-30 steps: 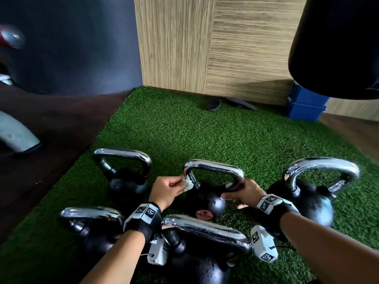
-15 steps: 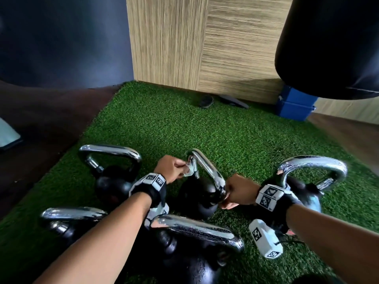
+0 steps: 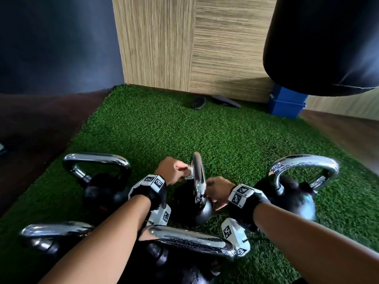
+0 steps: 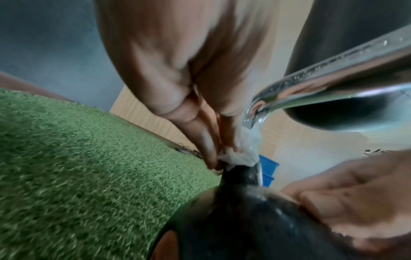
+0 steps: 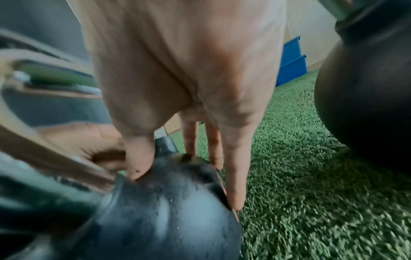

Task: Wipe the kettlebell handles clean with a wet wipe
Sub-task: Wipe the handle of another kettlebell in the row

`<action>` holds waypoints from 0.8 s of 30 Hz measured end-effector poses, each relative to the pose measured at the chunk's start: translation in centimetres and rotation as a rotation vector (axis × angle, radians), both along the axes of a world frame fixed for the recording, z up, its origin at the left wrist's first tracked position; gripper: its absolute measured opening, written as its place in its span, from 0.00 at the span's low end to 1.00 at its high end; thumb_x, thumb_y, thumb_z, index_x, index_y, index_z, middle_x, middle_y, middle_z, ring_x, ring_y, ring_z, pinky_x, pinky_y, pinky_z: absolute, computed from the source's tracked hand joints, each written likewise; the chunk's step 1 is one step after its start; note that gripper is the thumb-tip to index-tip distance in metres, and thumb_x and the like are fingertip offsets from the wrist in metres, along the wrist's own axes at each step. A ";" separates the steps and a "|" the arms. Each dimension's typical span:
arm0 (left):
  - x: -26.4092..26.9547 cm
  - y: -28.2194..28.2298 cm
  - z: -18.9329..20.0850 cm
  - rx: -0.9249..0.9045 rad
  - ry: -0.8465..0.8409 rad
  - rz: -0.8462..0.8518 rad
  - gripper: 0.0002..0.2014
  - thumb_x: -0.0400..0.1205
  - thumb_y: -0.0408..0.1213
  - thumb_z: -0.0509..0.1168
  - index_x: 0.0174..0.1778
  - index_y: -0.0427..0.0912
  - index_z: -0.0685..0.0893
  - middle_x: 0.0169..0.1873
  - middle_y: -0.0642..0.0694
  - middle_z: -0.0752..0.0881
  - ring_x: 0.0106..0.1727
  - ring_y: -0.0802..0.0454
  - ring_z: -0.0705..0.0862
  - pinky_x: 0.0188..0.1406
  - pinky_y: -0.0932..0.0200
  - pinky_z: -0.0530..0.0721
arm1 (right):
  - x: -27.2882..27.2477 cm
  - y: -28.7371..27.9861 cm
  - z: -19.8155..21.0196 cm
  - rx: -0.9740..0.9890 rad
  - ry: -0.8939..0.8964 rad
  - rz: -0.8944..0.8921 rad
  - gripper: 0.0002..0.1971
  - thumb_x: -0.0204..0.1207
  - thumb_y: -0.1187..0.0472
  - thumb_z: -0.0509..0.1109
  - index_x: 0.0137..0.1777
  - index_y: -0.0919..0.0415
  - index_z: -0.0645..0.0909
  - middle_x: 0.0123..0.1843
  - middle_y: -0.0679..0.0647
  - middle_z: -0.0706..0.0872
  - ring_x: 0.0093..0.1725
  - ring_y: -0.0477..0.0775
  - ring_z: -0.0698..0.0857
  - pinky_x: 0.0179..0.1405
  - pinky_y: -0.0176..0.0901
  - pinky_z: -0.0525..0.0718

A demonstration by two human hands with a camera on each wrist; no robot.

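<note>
Lower middle of the head view, the small black kettlebell with a chrome handle (image 3: 198,181) is sitting on the green artificial turf mat (image 3: 184,130), its handle turned edge-on to the camera. The left hand (image 3: 172,171) is pinching a crumpled white wet wipe (image 3: 189,174) against the handle's left side, down near where the chrome meets the black body – the left wrist view shows the fingertips (image 4: 211,149) bunching the wipe right there. The right hand (image 3: 217,190) is bracing the bell from the right, fingers (image 5: 235,176) straight down its side, thumb on top. Four bigger chrome-handled kettlebells are crowding around – one at far right (image 3: 297,187). A blue plastic box (image 3: 287,103) is sitting upper right by the wood-panel wall.
</note>
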State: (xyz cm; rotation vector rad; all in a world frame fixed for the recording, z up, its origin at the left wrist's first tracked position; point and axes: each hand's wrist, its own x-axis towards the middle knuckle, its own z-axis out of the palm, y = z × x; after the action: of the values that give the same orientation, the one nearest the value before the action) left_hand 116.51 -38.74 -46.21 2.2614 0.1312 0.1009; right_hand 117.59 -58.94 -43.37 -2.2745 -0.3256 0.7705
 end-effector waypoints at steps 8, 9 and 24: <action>1.0 -0.3 1.1 -0.016 -0.076 0.111 0.05 0.80 0.37 0.76 0.50 0.42 0.93 0.49 0.43 0.95 0.46 0.50 0.92 0.52 0.58 0.88 | -0.2 -0.2 -0.7 0.054 0.129 -0.037 0.10 0.81 0.66 0.71 0.60 0.62 0.87 0.61 0.70 0.89 0.59 0.77 0.88 0.62 0.78 0.82; 0.9 -0.5 1.2 -0.004 -0.079 0.102 0.03 0.80 0.37 0.75 0.47 0.42 0.93 0.49 0.42 0.95 0.45 0.50 0.92 0.51 0.59 0.88 | -0.3 -0.2 -0.8 0.067 0.133 -0.047 0.11 0.81 0.67 0.70 0.61 0.63 0.87 0.61 0.71 0.88 0.57 0.76 0.88 0.63 0.79 0.79; -0.8 0.4 2.8 -0.737 -0.036 0.016 0.21 0.52 0.42 0.87 0.41 0.43 0.93 0.44 0.39 0.95 0.43 0.46 0.95 0.37 0.58 0.93 | -1.1 -0.4 -0.7 0.068 0.034 -0.023 0.13 0.81 0.61 0.71 0.61 0.67 0.87 0.48 0.62 0.91 0.36 0.50 0.85 0.39 0.44 0.85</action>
State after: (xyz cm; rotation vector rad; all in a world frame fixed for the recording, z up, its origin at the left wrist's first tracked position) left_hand 115.69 -38.31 -43.43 1.5228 0.1391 0.0838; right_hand 116.47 -59.39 -44.09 -2.1954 -0.3052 0.7744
